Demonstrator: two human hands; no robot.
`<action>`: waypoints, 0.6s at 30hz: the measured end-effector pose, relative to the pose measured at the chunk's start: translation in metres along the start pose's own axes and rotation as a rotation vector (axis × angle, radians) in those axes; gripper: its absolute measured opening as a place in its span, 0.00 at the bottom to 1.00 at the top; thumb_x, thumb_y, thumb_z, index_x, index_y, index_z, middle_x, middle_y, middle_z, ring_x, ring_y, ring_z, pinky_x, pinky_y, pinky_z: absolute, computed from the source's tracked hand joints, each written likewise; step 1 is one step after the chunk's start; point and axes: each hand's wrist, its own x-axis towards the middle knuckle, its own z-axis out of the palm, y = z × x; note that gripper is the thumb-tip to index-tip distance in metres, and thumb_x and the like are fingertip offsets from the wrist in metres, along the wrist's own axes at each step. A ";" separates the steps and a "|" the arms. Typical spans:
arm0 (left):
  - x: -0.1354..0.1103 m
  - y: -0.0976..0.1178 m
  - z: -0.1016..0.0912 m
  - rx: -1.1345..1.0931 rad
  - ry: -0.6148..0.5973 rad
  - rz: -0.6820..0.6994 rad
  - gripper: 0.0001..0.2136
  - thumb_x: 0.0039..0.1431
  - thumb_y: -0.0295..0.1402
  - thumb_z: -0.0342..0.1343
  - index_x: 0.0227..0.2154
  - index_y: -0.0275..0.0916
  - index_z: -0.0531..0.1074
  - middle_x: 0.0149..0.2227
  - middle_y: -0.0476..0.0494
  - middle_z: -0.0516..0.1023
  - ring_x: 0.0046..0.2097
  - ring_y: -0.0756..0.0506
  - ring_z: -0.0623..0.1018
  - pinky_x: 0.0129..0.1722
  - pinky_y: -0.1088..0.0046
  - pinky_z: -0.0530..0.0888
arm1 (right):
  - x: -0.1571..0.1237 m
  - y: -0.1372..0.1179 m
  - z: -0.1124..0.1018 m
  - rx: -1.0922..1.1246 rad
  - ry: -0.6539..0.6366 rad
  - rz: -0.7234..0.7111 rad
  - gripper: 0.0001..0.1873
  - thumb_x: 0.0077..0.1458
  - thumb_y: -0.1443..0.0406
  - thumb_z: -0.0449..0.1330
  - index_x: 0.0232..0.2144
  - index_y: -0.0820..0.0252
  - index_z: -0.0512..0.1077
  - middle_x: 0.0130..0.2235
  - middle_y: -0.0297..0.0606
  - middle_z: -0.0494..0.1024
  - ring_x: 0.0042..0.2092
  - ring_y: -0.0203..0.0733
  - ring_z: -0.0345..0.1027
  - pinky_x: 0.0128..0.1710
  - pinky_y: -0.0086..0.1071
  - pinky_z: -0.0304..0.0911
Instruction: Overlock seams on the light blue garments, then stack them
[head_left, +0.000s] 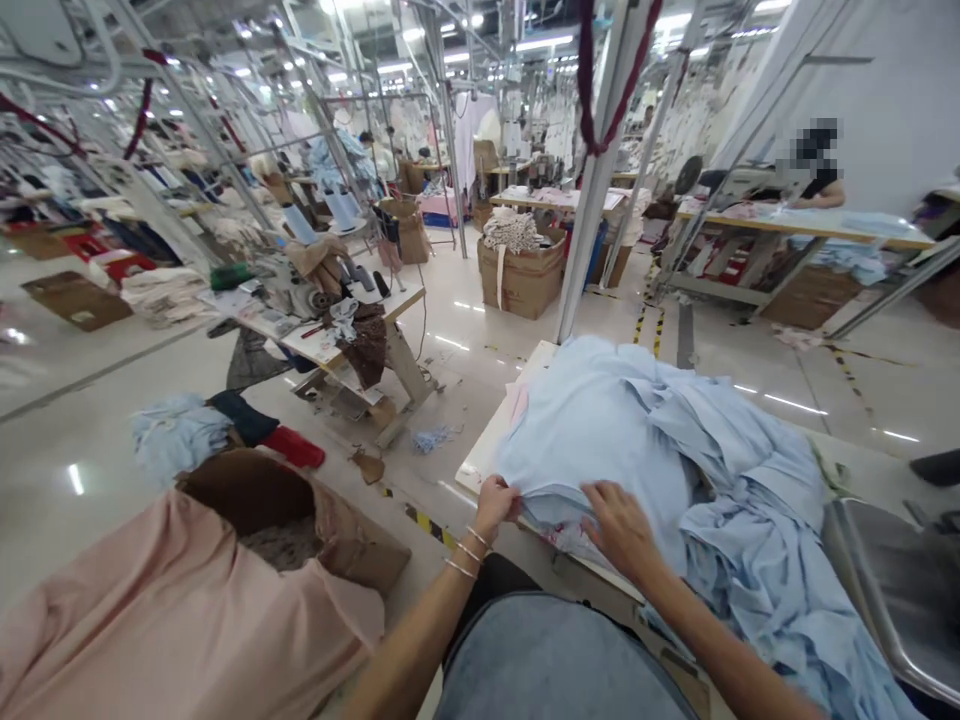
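Observation:
A stack of pale blue fabric pieces (pixel 600 420) lies on a white work table (pixel 491 430) in front of me, spilling into a crumpled heap (pixel 750 500) on the right. My left hand (pixel 496 500) is closed, pinching the near left edge of the stack. It wears thin bracelets on the wrist. My right hand (pixel 619 525) lies on the near edge of the same stack, fingers curled into the layers.
A cardboard box draped in pink cloth (pixel 187 600) stands at my left. Beyond it is a cluttered sewing table (pixel 330 310). A metal post (pixel 592 200) rises behind my table. A metal tray (pixel 892 580) sits at right. A person sits at a far table (pixel 810 225).

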 end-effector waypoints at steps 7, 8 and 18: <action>-0.013 -0.026 -0.044 -0.195 0.154 0.022 0.10 0.64 0.35 0.53 0.44 0.34 0.68 0.31 0.49 0.72 0.26 0.54 0.71 0.24 0.78 0.71 | 0.086 -0.075 0.063 0.025 0.006 -0.034 0.24 0.60 0.62 0.57 0.58 0.57 0.62 0.61 0.46 0.60 0.60 0.54 0.55 0.57 0.56 0.54; -0.017 -0.033 -0.050 -0.221 0.172 0.016 0.10 0.64 0.34 0.53 0.43 0.33 0.68 0.31 0.50 0.72 0.25 0.54 0.71 0.24 0.78 0.71 | 0.089 -0.075 0.066 0.038 0.005 -0.038 0.24 0.60 0.62 0.57 0.58 0.57 0.61 0.61 0.46 0.60 0.61 0.55 0.54 0.57 0.56 0.54; -0.013 -0.061 -0.046 -0.269 0.185 0.008 0.05 0.62 0.30 0.54 0.37 0.33 0.69 0.25 0.53 0.71 0.22 0.55 0.70 0.23 0.78 0.69 | 0.102 -0.016 0.045 0.425 -0.172 -0.143 0.19 0.59 0.65 0.59 0.52 0.59 0.69 0.56 0.43 0.69 0.59 0.48 0.60 0.57 0.49 0.58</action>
